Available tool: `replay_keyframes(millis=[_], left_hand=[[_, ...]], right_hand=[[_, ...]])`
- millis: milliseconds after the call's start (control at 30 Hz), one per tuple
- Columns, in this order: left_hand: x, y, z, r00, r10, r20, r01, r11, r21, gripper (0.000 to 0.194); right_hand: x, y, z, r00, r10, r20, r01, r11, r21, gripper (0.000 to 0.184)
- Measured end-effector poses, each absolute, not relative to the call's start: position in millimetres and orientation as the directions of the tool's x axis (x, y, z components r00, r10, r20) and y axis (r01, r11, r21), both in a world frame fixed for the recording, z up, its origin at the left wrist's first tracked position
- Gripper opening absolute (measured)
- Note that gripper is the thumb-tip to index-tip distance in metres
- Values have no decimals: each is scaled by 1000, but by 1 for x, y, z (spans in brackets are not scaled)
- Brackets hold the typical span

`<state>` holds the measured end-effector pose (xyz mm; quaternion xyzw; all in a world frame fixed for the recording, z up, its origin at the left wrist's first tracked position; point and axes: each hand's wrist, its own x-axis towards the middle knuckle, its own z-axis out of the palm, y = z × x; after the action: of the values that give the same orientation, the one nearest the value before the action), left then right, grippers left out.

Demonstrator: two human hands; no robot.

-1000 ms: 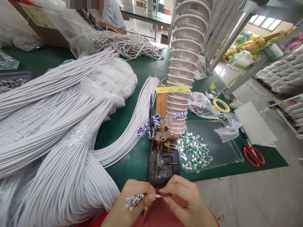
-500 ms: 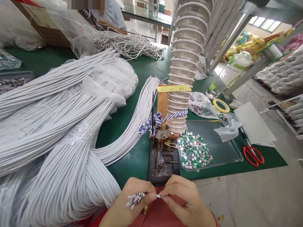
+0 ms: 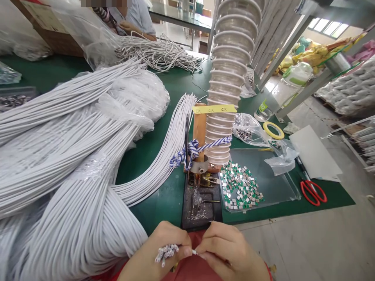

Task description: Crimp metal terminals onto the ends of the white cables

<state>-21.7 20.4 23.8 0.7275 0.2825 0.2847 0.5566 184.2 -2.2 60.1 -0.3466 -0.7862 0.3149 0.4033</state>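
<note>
My left hand (image 3: pixel 166 253) is shut around a small bunch of white wires (image 3: pixel 166 252) with patterned cut ends that stick out to the lower left. My right hand (image 3: pixel 227 251) meets it at the bottom of the view, with finger and thumb pinched on a thin white wire tip (image 3: pixel 194 252). The fingers hide most of that piece. Just beyond both hands stands a dark block (image 3: pixel 202 210) strewn with metal scraps. A huge mass of white cable bundles (image 3: pixel 73 168) lies against my left forearm.
A ribbed clear hose (image 3: pixel 228 78) and a labelled wooden post (image 3: pixel 199 132) rise behind the block, tied with blue-and-white cord (image 3: pixel 187 155). To the right are a clear tray (image 3: pixel 238 187) of small green-and-silver pieces and red-handled scissors (image 3: pixel 313 192). A person (image 3: pixel 137 17) sits beyond the green-topped bench (image 3: pixel 155 210).
Both hands sit slightly lower and closer together, and the bunch of wires has dropped a little. The grip on the wires and the thin tip looks unchanged.
</note>
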Motion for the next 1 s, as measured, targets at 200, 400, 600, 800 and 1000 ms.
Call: replay_keyframes(millis=[200,400,600,800,1000], left_hand=[[-22,21,18,717,693,81,42,-159,986,53],[-24,21,14,733,671,108,36,-198,980,50],[-23,21,19,746,649,149,51,-279,959,52],[-24,22,19,751,643,151,26,-257,966,54],[-23,20,16,725,683,92,18,-153,988,51]], right_hand=[[185,-3,59,-478,776,412,292,582,-759,30],[186,-3,61,-493,781,383,312,570,-760,30],[188,-3,62,-531,772,350,303,558,-772,36],[186,-3,59,-548,766,337,301,556,-775,32],[183,-5,58,-466,801,375,348,556,-755,18]])
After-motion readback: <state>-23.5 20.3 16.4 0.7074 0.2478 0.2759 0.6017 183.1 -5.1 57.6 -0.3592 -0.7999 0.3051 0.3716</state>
